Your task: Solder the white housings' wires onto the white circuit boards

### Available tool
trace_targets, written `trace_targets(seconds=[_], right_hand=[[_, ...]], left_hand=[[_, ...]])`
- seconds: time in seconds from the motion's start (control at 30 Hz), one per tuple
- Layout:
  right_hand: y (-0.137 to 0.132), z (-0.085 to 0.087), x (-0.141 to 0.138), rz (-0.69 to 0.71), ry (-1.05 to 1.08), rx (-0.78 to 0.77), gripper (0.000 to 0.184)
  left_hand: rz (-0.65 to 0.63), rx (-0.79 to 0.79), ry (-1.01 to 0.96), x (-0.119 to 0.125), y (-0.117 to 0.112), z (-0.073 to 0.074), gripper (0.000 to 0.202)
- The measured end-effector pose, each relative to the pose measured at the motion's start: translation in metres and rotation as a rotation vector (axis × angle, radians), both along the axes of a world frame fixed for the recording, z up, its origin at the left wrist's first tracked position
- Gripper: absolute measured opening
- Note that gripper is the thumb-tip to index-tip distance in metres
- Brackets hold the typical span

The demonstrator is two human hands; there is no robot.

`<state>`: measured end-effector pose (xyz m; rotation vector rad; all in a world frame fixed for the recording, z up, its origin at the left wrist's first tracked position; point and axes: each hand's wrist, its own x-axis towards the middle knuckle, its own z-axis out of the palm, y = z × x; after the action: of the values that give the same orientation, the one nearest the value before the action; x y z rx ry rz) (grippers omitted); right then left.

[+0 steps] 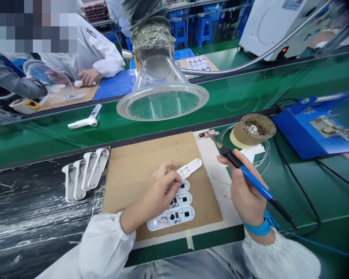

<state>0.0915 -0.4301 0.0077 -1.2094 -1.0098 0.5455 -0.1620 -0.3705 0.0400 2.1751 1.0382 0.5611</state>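
Note:
My right hand [244, 190] is closed round a blue-handled soldering iron [250, 178], its tip raised toward the roll of brown tape [253, 131]. My left hand [163, 186] pinches a thin wire over a white plastic housing [189, 168] on the brown cardboard mat [139, 166]. Below my fingers lie three white housings with circuit boards [174, 215], stacked in a row. Both wrists wear white sleeves; a blue strap circles the right wrist.
A clear fume-extraction funnel [163, 97] hangs over the green conveyor. Several white shells [85, 172] lie on black wrap at left. A blue soldering station [317, 130] stands at right with cables. Another person in white [90, 58] works opposite. A white housing [84, 122] lies on the belt.

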Motion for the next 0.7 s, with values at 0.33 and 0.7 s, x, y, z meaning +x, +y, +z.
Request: trace_targets(seconds=[0.33,0.7], right_hand=[[-0.028,-0.012,-0.003,0.003,0.138,-0.048,0.015],[-0.021,-0.009,-0.008,0.089,0.156,-0.163,0.018]], left_hand=[[0.028,0.375,0.193,0.009,-0.016,-0.024,0.017],[0.038,0.444,0.228,0.012,-0.016,-0.025,0.017]])
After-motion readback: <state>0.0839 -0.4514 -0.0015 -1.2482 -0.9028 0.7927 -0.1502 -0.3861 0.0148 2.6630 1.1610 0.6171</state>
